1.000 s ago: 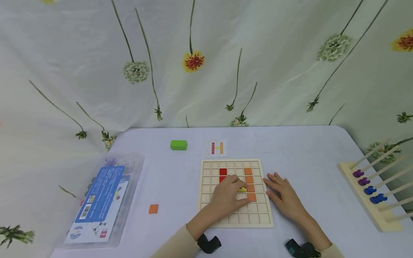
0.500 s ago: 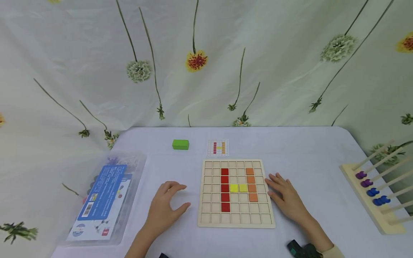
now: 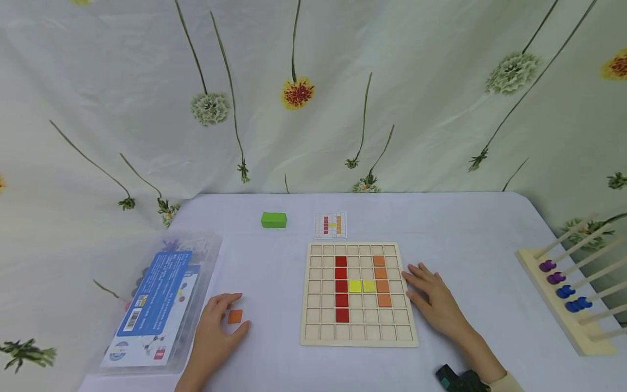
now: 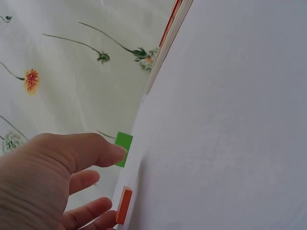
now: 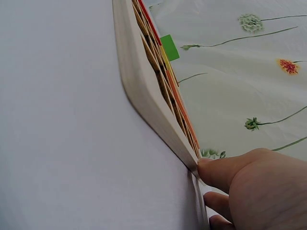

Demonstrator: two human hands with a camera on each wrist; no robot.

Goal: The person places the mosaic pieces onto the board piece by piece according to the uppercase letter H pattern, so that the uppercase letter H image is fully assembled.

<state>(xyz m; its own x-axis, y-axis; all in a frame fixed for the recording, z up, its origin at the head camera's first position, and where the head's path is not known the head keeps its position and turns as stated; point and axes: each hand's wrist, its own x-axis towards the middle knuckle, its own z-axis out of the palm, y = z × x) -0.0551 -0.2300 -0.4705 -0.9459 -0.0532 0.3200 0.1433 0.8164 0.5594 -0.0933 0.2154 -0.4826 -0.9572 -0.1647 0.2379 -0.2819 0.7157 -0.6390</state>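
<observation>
An orange square tile lies on the white table left of the wooden grid board. My left hand is around this tile, thumb and fingers spread on either side of it; in the left wrist view the fingertips are right at the tile. On the board stand a column of red tiles, two yellow tiles and a shorter column of orange tiles. My right hand rests at the board's right edge, its relaxed fingertips touching the rim.
Behind the board lies a pattern card with a coloured H shape, and a green block beside it. A clear plastic case with a blue-and-white label is at the left. A wooden peg rack with purple and blue beads stands at the right.
My left hand has left the board, where it was over the yellow tiles, and moved left to the loose orange tile. Two yellow tiles now show uncovered. The right hand keeps its place.
</observation>
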